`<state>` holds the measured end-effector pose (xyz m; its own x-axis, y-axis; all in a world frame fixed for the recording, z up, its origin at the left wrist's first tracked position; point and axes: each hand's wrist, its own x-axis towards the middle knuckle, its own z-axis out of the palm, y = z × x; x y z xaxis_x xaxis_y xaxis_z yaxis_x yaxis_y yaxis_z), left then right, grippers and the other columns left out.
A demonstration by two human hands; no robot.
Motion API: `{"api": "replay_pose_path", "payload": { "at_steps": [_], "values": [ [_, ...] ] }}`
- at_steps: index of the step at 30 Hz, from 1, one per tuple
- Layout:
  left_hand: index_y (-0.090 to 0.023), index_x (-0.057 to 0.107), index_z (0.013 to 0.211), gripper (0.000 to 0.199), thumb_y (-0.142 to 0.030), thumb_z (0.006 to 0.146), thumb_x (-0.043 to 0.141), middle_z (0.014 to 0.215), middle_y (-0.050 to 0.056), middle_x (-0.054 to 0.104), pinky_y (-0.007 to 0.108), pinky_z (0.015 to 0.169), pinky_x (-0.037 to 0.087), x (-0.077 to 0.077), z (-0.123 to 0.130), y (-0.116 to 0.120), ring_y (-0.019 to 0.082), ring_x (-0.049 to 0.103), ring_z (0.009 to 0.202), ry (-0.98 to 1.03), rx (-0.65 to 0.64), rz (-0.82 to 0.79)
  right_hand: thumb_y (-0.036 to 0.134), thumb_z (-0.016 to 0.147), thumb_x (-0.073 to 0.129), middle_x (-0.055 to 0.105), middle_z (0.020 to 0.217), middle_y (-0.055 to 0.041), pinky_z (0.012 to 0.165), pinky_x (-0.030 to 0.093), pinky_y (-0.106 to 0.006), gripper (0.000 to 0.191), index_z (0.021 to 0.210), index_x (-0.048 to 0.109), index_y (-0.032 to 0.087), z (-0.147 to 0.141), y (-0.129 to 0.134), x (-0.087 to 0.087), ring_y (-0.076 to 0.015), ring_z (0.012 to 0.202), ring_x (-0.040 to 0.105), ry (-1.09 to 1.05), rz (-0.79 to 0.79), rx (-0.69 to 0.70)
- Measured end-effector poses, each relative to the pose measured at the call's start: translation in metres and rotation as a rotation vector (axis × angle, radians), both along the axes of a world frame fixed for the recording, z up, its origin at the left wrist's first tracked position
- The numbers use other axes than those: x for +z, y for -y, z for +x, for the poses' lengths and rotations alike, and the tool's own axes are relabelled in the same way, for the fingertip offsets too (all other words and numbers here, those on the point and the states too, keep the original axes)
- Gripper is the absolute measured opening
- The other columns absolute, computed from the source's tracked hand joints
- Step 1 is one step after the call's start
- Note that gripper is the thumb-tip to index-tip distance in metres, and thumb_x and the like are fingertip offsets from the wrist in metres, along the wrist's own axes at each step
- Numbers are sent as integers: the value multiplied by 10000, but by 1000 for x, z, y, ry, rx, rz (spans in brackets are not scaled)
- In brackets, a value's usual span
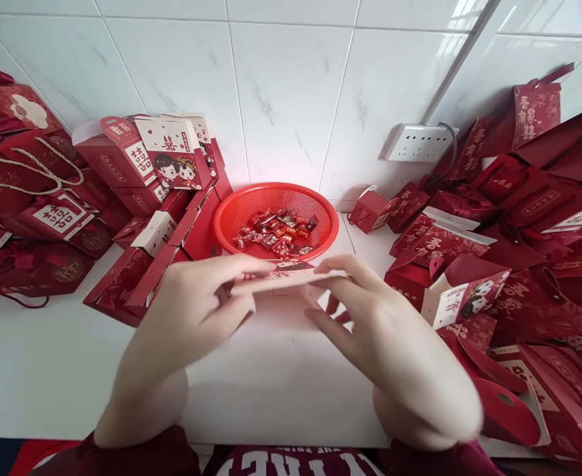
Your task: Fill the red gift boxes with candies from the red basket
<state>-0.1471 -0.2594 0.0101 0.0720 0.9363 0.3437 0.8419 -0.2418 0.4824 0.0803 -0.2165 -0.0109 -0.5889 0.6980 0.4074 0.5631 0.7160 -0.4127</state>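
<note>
White marbled tiles cover the wall (281,99), and below it runs a pale counter (281,390), crowded on both sides with red packaging. At the middle of the counter, close to my body, I hold a carton (282,281) between my two hands. It is seen nearly edge-on, its pale edge toward me, with some red print showing on top. My left hand (196,301) pinches its left end, fingers over and thumb below; my right hand (370,304) grasps the right end, index finger on top and other fingers curled beneath. Both hands are slightly blurred.

Just beyond the carton, against the wall, sits a round red basket (266,197) of perforated plastic, holding a heap of small, shiny red packets (284,233). To its left, red boxes (115,155) are stacked, one printed with a cartoon couple; farther left are bags with rope handles (47,173). To the right, a small box (370,210) stands near the basket, then more bags (519,192) pile up under a white power strip (421,143). My maroon shirt (291,463), with white lettering, shows along the bottom.
</note>
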Motion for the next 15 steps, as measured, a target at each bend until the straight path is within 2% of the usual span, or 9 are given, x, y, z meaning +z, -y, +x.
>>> {"api": "replay_pose_path", "payload": {
  "at_steps": [2,3,6,9,12,15],
  "values": [
    [-294,727,1121,442,-110,800,484,687,-68,698,202,497,416,1,-8,-17,109,590,564,-2,-72,-265,183,901,608,598,1132,-84,631,590,-320,69,930,671,181,-6,-13,-4,-131,661,661,80,-57,33],
    [-283,725,1136,458,-110,796,472,644,-68,671,196,499,409,2,-12,-24,108,580,557,22,-83,-337,193,890,628,595,1119,-76,623,576,-312,55,918,675,184,-8,-17,-5,-125,655,655,114,-77,53],
    [-270,718,1156,465,-122,801,457,637,-69,658,186,531,422,4,-20,-30,106,587,574,78,-115,-433,250,857,690,584,1116,-56,543,511,-301,87,915,663,191,-5,-18,-3,-110,601,616,219,-100,97],
    [-272,702,1162,427,-153,836,453,649,-62,660,195,509,411,1,-22,-32,112,590,560,42,-187,-503,305,818,740,582,1099,-34,500,448,-317,168,918,653,202,-2,-18,-3,-124,595,595,349,-77,109],
    [-260,694,1099,301,-241,863,509,765,-29,691,224,557,452,-11,-19,-41,148,641,655,-33,-175,-446,360,807,750,590,1087,-37,564,460,-321,224,942,662,204,-10,-34,-11,-160,700,635,432,-104,83],
    [-234,651,1010,180,-314,855,605,972,12,697,254,683,498,-25,-11,-52,180,657,854,-50,-70,-137,370,819,723,598,1111,-67,618,474,-321,244,980,667,196,-23,-59,-23,-182,766,653,481,-188,39]
  ]
}}
